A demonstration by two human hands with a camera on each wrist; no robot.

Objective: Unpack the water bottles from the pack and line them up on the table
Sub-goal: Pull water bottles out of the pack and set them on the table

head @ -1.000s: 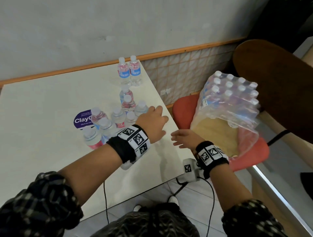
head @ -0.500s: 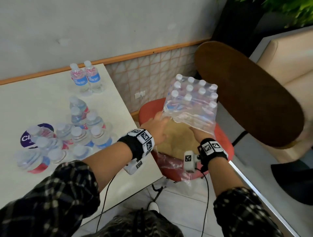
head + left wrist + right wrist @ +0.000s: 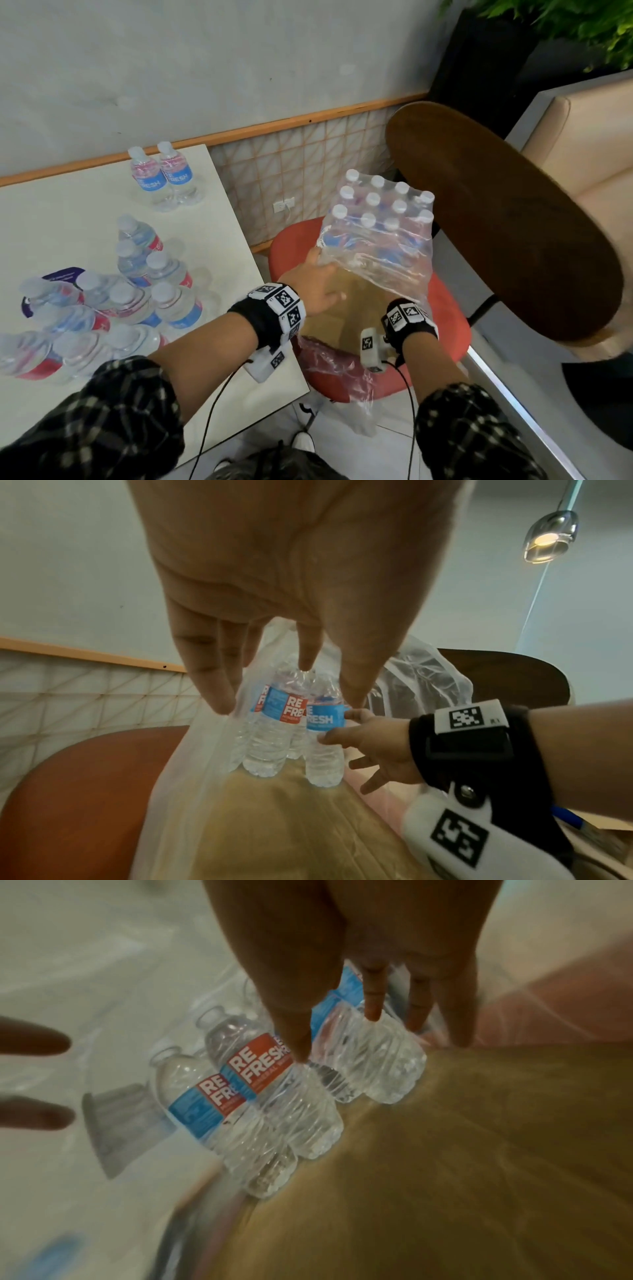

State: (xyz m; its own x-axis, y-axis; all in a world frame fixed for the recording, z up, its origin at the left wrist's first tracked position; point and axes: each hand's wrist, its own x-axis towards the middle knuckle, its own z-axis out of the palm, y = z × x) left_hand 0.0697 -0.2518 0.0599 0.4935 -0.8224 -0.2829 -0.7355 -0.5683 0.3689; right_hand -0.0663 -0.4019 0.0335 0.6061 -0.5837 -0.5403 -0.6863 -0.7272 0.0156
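Note:
The pack of water bottles [image 3: 376, 236], wrapped in torn clear plastic, stands on a cardboard sheet [image 3: 342, 318] on a red chair [image 3: 448, 329]. My left hand [image 3: 317, 281] reaches to the pack's near left corner with straight fingers [image 3: 212, 685] that touch the wrap. My right hand [image 3: 369, 739] is inside the opened wrap. Its thumb and spread fingers [image 3: 373, 1007] lie against a blue-labelled bottle [image 3: 323, 731] in the front row, without a clear grip. Several unpacked bottles [image 3: 137, 291] stand and lie clustered on the white table [image 3: 68, 212].
Two more bottles [image 3: 164, 178] stand together at the table's far edge. A dark brown round chair back [image 3: 496, 222] rises right behind the pack. Loose plastic wrap [image 3: 335, 363] hangs over the chair's front. A tiled wall lies beyond the chair.
Both hands left the table edge and moved right to the pack on the chair. The right hand has gone in under the plastic, and the view has swung right.

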